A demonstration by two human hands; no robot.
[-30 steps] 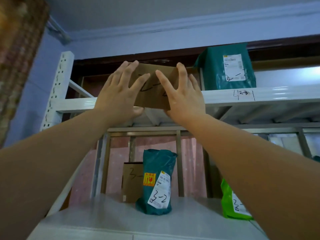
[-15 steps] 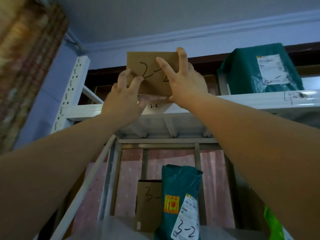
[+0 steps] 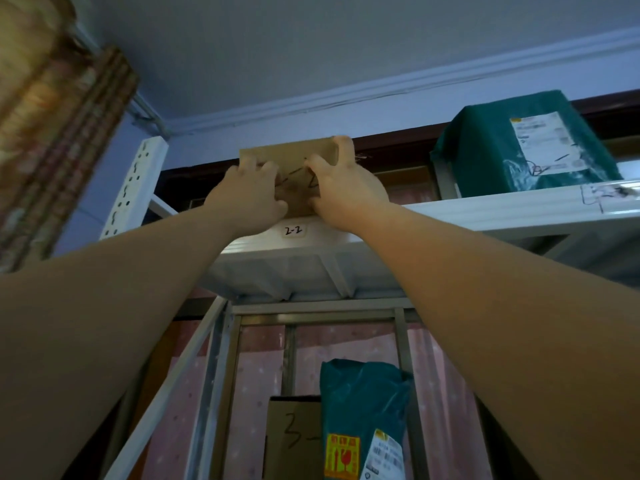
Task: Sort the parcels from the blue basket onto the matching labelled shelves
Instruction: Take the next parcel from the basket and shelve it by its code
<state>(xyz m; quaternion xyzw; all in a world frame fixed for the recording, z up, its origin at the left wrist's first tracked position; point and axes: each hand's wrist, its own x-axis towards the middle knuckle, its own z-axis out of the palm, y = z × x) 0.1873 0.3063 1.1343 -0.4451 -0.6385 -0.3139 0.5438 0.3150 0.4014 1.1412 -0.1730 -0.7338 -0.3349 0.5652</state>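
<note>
While both arms reach upward, the left hand [image 3: 249,195] and right hand [image 3: 346,192] hold a box [image 3: 291,157] at the front edge of the top shelf [image 3: 485,216]. The left hand grips the box's left side, its fingers curled on the front face. The right hand clasps the right side, with fingers hooked over the upper right corner and the thumb on the front. Black writing shows on the box between the hands, partly covered. The box stands upright directly above a white tag [image 3: 293,231] reading "2-2" on the shelf's lip. The hands hide whether its lower edge rests on the shelf.

Well to the right on the same shelf sits a green parcel [image 3: 519,147] with a white label. Below, a second box [image 3: 294,438] marked "3-" stands just behind and left of a teal bag [image 3: 363,410]. A perforated white post [image 3: 138,188] rises at the left, beside a patterned curtain [image 3: 52,133].
</note>
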